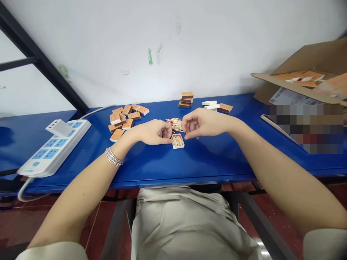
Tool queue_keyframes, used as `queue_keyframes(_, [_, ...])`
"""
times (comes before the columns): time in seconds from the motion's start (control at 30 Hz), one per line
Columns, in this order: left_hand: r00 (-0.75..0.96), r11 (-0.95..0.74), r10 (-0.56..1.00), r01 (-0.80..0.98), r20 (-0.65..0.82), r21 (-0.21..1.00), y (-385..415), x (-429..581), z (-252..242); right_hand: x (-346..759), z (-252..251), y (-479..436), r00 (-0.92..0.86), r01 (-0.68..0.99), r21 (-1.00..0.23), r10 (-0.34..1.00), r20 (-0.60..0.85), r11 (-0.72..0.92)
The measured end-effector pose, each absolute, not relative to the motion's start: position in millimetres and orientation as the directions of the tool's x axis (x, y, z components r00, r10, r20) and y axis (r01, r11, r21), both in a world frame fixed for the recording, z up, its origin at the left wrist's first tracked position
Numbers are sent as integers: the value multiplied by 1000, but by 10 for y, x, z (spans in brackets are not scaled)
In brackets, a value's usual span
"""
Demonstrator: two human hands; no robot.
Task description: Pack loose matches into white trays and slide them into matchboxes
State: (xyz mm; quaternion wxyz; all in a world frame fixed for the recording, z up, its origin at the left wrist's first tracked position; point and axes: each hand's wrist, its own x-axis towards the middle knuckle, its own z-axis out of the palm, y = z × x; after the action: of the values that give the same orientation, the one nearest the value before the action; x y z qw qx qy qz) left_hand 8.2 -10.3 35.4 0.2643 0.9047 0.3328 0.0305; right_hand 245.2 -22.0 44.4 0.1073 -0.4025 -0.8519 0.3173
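Observation:
A small white matchbox tray [178,146] filled with matches lies on the blue table in front of me. My left hand [157,133] is at its left edge, with curled fingers and thumb closed on that side. Just right of the tray hovers my right hand [202,124], its fingers bent and the thumb tip a little apart from the index finger; nothing shows between them. Behind the tray, between both hands, lies a loose pile of red-tipped matches [175,124], partly covered by my fingers.
Several orange matchboxes [128,124] lie heaped to the left. A short stack of matchboxes [186,99] stands near the wall, with white trays [210,104] and an orange cover [225,108] right of it. A power strip [55,148] sits far left, an open cardboard box [295,85] far right.

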Motion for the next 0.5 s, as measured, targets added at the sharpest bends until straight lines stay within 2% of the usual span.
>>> queue_keyframes(0.27, [760,-659,649,588,-41,468,-120,98,335,2421,466,-258,-653,610,-639,754,-71,468])
queue_keyframes(0.5, [772,-694,633,596,-53,403,-110,123,322,2402,420,-258,-697,588,-632,713,-80,504])
